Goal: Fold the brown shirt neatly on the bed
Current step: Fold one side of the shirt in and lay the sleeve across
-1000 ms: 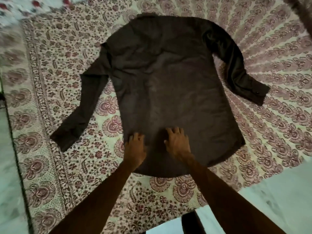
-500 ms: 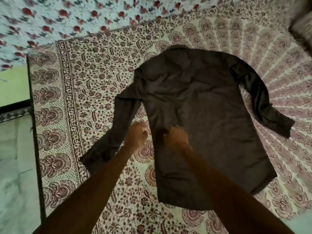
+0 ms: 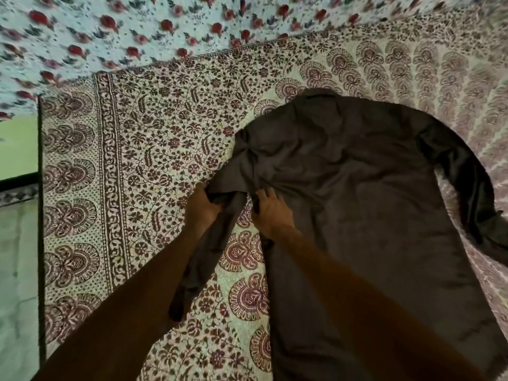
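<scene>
Two hands work at the left armpit of the brown shirt [image 3: 357, 204]. It lies back-up on the bedspread [image 3: 151, 138], with the collar [image 3: 320, 94] away from us and the lower part running out of view toward us. Our left hand [image 3: 203, 209] has its fingers curled round the upper left sleeve [image 3: 199, 270] and bunches it. Our right hand [image 3: 272, 213] lies on the side seam with fingers spread and extended, pressing down.

Likely faults:
1. The fabric is already puckered between shoulder and armpit. If we carry the sleeve across without easing this, the creases will probably be locked into the fold.
2. If the right hand lifts too soon, the body panel may drag sideways and the fold line will skew.
3. The cuff hangs loose below the grip and may trail or twist.
4. The right sleeve [image 3: 472, 193] lies curved and rumpled. A matching fold there needs it straightened first.

Clearances: open bedspread lies to the left as far as the bed edge [image 3: 41, 215], with the floor [image 3: 16, 270] beyond. A floral sheet [image 3: 137, 28] borders the far side. On the right, the sleeve reaches the frame edge, and we cannot judge the room beyond it.
</scene>
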